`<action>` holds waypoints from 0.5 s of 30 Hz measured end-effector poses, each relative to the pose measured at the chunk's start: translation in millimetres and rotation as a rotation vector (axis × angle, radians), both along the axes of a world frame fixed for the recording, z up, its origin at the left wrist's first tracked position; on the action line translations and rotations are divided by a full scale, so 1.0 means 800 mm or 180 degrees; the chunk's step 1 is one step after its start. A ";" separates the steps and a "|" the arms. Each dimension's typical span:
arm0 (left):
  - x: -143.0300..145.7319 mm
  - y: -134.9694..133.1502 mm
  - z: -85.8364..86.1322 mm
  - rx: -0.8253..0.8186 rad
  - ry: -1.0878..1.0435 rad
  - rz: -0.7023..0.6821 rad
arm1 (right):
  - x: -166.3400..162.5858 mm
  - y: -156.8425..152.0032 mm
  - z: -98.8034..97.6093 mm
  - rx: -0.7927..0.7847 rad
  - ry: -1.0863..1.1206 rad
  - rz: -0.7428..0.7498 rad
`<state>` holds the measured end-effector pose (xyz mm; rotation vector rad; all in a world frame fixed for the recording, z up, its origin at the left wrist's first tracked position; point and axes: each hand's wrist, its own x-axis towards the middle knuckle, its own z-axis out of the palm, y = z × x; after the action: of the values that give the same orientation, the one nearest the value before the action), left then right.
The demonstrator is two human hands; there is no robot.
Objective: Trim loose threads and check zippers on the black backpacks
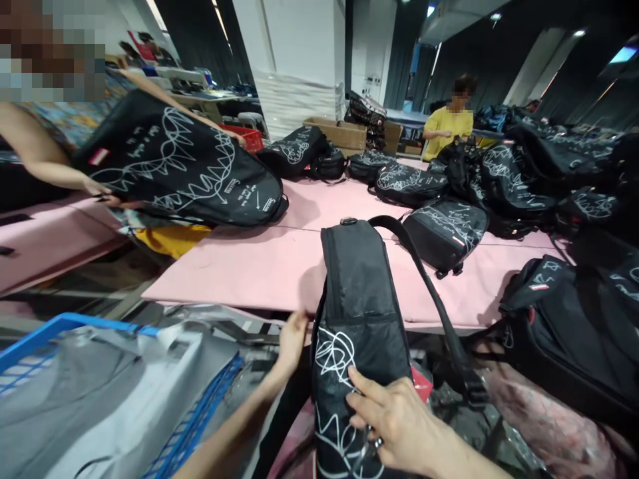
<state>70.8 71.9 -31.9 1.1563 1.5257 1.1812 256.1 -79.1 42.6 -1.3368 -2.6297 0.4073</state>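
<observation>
A long black sling bag (367,279) with white scribble print leans up against the table edge in front of me, its strap (439,299) looping off to the right. My left hand (293,342) is at the bag's left edge, fingers curled against it and partly hidden. Over the lower front of the bag, my right hand (394,416) is closed with its index finger on the printed fabric. A small shiny metal piece (374,440) shows under its curled fingers; what it is I cannot make out.
Several similar printed black bags (446,233) lie on the pink table (239,269). On the left, a person's arms hold a large black backpack (190,166). A blue crate (64,322) with grey fabric stands at lower left. A person in yellow (448,123) is farther back.
</observation>
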 end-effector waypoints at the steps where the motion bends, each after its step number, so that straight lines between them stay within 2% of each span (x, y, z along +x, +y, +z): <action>1: -0.005 0.013 0.015 0.0360 0.0198 0.0158 | -0.003 -0.002 -0.003 -0.0112 0.0043 0.0028; 2: -0.008 0.024 0.034 0.0894 0.0478 0.0254 | -0.005 -0.005 -0.003 -0.0221 0.0084 0.0047; 4: -0.002 0.042 0.076 0.2348 0.1281 0.0007 | -0.007 -0.009 0.000 -0.0428 0.0190 0.0135; 6: 0.016 0.050 0.115 0.3356 0.2237 -0.1436 | -0.004 -0.012 0.007 -0.0484 0.0343 0.0230; 7: 0.028 0.050 0.130 0.3597 0.2678 -0.2113 | 0.000 -0.011 0.012 -0.0386 0.0403 0.0250; 9: 0.050 0.047 0.147 0.3757 0.3291 -0.2898 | 0.008 -0.004 0.022 0.0061 0.0394 0.0083; 10: 0.058 0.044 0.151 0.3739 0.3487 -0.3033 | 0.012 0.004 0.028 0.0319 0.0309 -0.0129; 12: 0.069 0.039 0.154 0.3648 0.3695 -0.3048 | 0.019 0.022 0.039 0.0616 0.0007 -0.0630; 15: 0.069 0.033 0.158 0.3558 0.3750 -0.3130 | 0.021 0.049 0.051 0.0487 -0.0528 -0.1053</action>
<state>126.4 98.2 94.4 3.2234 0.5030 0.5073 272.8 -40.1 83.4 -1.7760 -2.4341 0.0496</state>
